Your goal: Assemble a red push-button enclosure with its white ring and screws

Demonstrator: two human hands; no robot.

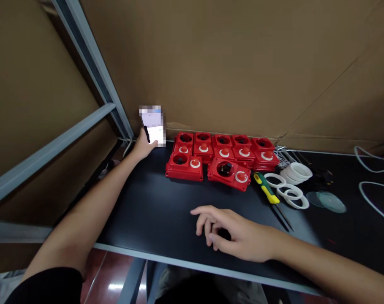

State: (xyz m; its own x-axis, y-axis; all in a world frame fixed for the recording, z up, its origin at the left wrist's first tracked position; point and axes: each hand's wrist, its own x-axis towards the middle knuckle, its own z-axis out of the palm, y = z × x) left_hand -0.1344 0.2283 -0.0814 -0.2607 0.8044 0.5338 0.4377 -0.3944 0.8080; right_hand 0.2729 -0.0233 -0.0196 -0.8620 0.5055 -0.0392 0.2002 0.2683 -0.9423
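Note:
At the back left, my left hand (143,147) grips the lower part of a phone (153,128) with a lit screen. The phone stands upright by the cardboard wall, and part of it is blurred out. Above the front of the black table hangs my right hand (232,233), fingers loosely bent and apart, with nothing in it. Beyond it lie several red housings, each with a round opening and a red knob ringed in white. One tilted housing (229,172) sits in front, beside another red housing (184,166).
A green-and-yellow screwdriver (266,188) lies right of the housings, near white rings (296,172) and clear discs (331,202). White cable (374,205) loops at the far right. A metal frame (98,67) rises on the left. Cardboard (236,67) closes off the back.

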